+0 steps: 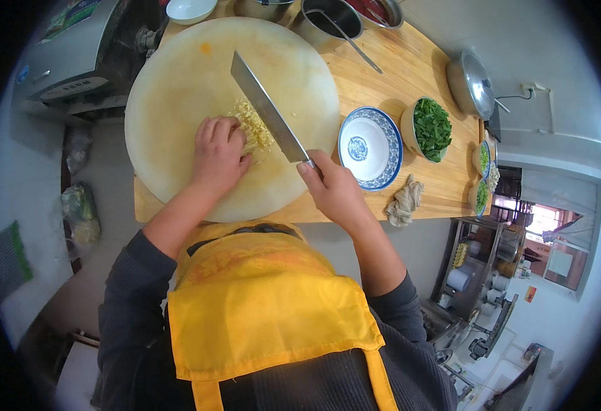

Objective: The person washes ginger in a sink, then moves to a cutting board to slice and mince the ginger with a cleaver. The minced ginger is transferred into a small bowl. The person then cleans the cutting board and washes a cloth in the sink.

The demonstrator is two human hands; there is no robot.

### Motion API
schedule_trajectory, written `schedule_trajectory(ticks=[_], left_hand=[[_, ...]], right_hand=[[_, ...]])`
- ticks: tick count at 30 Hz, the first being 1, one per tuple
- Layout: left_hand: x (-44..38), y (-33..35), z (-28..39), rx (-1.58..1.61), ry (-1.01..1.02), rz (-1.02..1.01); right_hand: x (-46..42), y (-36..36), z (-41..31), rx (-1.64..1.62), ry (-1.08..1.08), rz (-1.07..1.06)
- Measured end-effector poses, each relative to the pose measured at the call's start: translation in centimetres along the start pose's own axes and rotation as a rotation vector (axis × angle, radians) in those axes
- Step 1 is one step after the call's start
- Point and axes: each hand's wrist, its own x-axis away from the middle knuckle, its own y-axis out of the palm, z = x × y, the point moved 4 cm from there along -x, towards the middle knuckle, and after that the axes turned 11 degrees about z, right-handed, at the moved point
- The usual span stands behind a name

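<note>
On a large round cutting board [177, 87] lies a small heap of finely chopped pale yellow pieces [251, 123]. My left hand [221, 149] presses with bent fingers on a bundle of thin pale strips [249, 146] at the heap's near left side; its fingertips are partly hidden. My right hand [334, 190] grips the handle of a cleaver [269, 110]. The wide blade slants up and left over the board, just right of the heap. Whether its edge touches the board, I cannot tell.
Right of the board stand a blue-and-white bowl [370, 148], a bowl of chopped green leaves [432, 129] and a crumpled cloth [405, 201]. Metal pots, one with a ladle [352, 43], and a white bowl [191, 10] line the far side. A lidded pan [470, 85] stands far right.
</note>
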Motion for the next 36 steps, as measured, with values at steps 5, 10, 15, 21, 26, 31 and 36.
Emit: schedule_trajectory(ticks=[5,10,15,21,26,31,36], left_hand=[[-0.3,-1.5,-1.2,0.166,-0.015,0.059],[-1.7,-0.8,-2.5,0.237,-0.025,0.130],[-1.7,0.5,-2.5,0.315,0.035,0.056],[-1.4,0.8,-2.5,0.256,0.089,0.086],[-1.3,0.9,-2.3,0.236,0.088,0.060],[-1.5,1.1,-2.9,0.262,0.114,0.063],[-1.5,1.1,-2.7,0.272,0.079,0.067]], right_hand=[[0.5,0.1,0.2,-0.004,-0.002,-0.010],[0.8,1.0,0.2,-0.030,0.025,-0.002],[0.9,1.7,-0.4,0.023,-0.002,0.015],[1.7,1.2,-2.7,0.150,-0.033,-0.068],[2.1,3.6,-1.8,0.195,-0.075,-0.059],[-1.3,5.2,-1.7,0.115,-0.075,-0.022],[1.0,3.1,-2.7,0.158,0.044,-0.122]])
